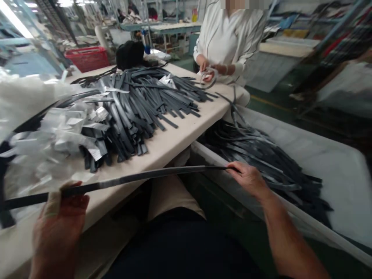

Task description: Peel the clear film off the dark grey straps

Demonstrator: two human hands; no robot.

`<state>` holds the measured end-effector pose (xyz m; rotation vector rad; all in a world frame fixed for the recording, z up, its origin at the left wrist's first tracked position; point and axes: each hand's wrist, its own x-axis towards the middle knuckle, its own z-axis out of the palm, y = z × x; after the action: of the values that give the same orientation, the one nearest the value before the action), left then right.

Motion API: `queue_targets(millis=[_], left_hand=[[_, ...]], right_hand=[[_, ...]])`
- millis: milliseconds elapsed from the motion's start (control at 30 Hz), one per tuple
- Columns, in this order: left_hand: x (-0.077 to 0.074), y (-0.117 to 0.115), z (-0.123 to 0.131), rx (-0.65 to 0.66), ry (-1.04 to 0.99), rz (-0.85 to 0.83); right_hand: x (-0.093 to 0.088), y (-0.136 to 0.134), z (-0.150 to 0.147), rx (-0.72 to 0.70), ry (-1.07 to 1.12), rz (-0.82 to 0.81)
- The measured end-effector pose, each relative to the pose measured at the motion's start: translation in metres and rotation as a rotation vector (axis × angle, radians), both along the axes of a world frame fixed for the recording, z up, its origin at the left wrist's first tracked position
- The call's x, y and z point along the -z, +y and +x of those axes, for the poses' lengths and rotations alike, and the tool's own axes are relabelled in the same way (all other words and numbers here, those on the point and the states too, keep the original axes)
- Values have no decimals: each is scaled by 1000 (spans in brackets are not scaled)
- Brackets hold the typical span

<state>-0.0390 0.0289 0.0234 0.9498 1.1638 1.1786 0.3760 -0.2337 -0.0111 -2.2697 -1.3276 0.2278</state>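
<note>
A long dark grey fabric strap point(139, 175) stretches across in front of me, above the table's near edge. My left hand point(62, 213) holds it near its left part, palm up, with the thumb over it and the fingers beneath; a pale wrap covers the thumb. Between thumb and fingers of my right hand point(247, 178) the thin right end of the strap is pinched. A heap of similar dark straps point(136, 104) lies on the table beyond, several with white labels point(94, 153). At the left is a pile of translucent white pieces point(55, 131).
The table point(174, 135) has a pale top. To the right, a white bin point(334, 170) holds more dark straps point(261, 151). Across the table a person in white point(229, 42) handles a pale looped strip point(209, 75). A red basket point(87, 58) stands at the back left.
</note>
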Motion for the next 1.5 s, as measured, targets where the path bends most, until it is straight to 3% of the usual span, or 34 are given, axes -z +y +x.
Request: queue_targets(millis=[100, 233, 267, 333, 433, 567, 667, 733, 833, 900, 1000, 1133, 1300, 1367, 1500], left_hand=[[-13, 6, 74, 190, -143, -85], [-29, -7, 197, 701, -262, -41], [-29, -13, 222, 841, -257, -24], [-21, -26, 257, 984, -193, 30], [11, -45, 264, 1091, -83, 55], [61, -54, 202, 1236, 135, -81], [83, -49, 136, 1174, 267, -235], [91, -49, 94, 1043, 301, -348], [99, -60, 46, 852, 280, -437], [106, -68, 27, 777, 262, -445], [116, -65, 12, 682, 253, -393], [122, -54, 1, 614, 250, -242], [137, -51, -9, 704, 318, -193], [148, -49, -14, 736, 373, -196], [167, -43, -19, 763, 352, -153]], right_hand=[[-24, -53, 38, 264, -223, 27], [-52, -134, 84, 553, -406, -31], [-56, -153, 93, 607, -432, -49], [-58, -185, 105, 684, -477, -74], [-48, -213, 107, 746, -548, -78], [-23, -206, 90, 717, -609, -60], [-7, -172, 83, 602, -607, -17], [2, -138, 82, 522, -613, 84], [8, -72, 72, 307, -583, 245], [4, -19, 55, 140, -514, 338], [-14, 62, 18, 17, -298, 458], [-42, 156, -42, -370, -149, 609], [-44, 246, -104, -729, -146, 498], [-40, 272, -123, -705, -147, 370], [-36, 311, -147, -442, -137, 103]])
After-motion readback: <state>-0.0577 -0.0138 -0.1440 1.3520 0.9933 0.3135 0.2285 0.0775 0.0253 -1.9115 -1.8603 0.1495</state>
